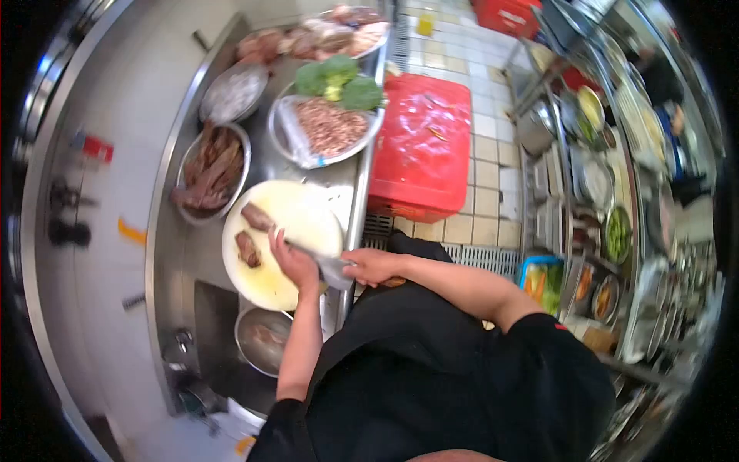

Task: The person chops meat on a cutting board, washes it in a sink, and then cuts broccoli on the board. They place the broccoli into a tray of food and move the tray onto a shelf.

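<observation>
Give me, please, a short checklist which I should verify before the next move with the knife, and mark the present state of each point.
1. Knife held: ok; the right-hand grip is closed around its handle end.
2. Left-hand grip well away from the blade: not ok, I judge; it is right beside it.
3. Meat on the board: ok; two pieces lie on the round cutting board.
4. Left fingers steadying the nearest piece: cannot tell; they are close, but contact is unclear.
5. Board firmly seated: cannot tell; its underside is hidden.
</observation>
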### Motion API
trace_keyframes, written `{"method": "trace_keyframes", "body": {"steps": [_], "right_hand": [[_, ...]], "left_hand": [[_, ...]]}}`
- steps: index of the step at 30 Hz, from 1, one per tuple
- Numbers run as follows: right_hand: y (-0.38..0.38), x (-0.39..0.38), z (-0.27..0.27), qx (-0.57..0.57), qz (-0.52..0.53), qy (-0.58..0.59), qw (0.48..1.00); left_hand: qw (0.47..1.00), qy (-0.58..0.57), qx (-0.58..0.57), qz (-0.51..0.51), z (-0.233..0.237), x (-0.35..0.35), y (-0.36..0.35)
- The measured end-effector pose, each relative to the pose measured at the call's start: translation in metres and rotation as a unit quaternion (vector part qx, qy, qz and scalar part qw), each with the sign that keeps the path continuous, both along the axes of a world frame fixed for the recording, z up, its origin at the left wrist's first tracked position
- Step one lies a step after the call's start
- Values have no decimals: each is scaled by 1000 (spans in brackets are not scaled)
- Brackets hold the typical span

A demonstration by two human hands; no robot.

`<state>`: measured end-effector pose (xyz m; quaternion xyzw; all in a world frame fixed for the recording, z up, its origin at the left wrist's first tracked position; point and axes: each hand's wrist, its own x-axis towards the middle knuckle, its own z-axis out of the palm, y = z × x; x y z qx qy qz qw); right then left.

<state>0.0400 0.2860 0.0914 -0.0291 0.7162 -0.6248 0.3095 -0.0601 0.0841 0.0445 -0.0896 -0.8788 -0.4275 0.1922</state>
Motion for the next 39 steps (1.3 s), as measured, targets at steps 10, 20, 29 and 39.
{"method": "trace_keyframes", "body": {"steps": [10, 20, 29, 39], "right_hand": [[86, -39, 111, -7, -264, 60, 963], [168, -1, 103, 48, -401, 80, 911], [167, 51, 72, 55, -416, 13, 908], [117, 8, 86, 91, -283, 22, 954]], "left_hand": [[966, 148, 50, -204, 136, -130, 161], [992, 23, 64, -109, 100, -172, 144], [922, -262, -91, 271, 59, -107, -64], [910, -260, -321, 29, 41, -114, -34]]}}
